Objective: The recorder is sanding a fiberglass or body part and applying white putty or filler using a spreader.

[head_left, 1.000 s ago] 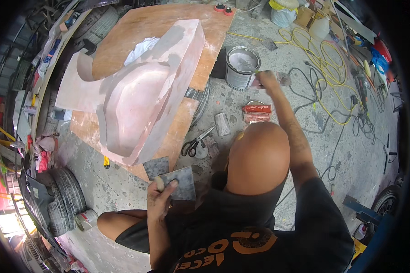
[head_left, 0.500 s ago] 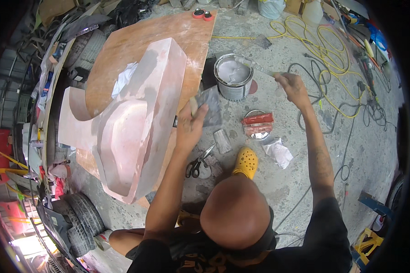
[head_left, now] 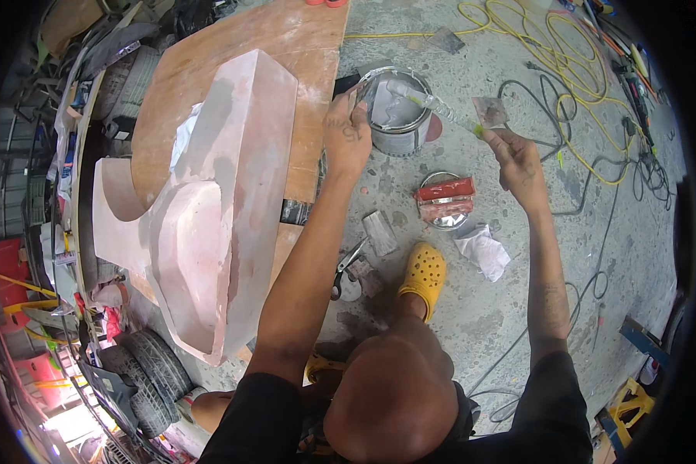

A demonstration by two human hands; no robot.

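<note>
My right hand (head_left: 518,166) grips the end of a flat, putty-coated stick (head_left: 450,116), whose other end reaches over the can into grey putty. The metal can (head_left: 398,142) stands open on the floor, its rim smeared. Closed at the can's left rim, my left hand (head_left: 346,135) holds a flat grey spreader (head_left: 369,97), mostly hidden behind the fingers and rim. Left of that arm lies a large pinkish-grey moulded form (head_left: 251,147) with a curved cutout and a deep hollow.
The form rests on a plywood sheet (head_left: 201,69). Red tubes (head_left: 447,188) lie on a round metal lid, beside a crumpled white cloth (head_left: 483,251). Scissors (head_left: 348,263) lie near my yellow clog (head_left: 424,274). Cables (head_left: 572,93) coil at right; tyres (head_left: 143,379) stand at lower left.
My left hand has moved forward with the spreader, from beside the form to the can's left rim. My right hand has shifted slightly right and nearer, still gripping the stick. The view has shifted.
</note>
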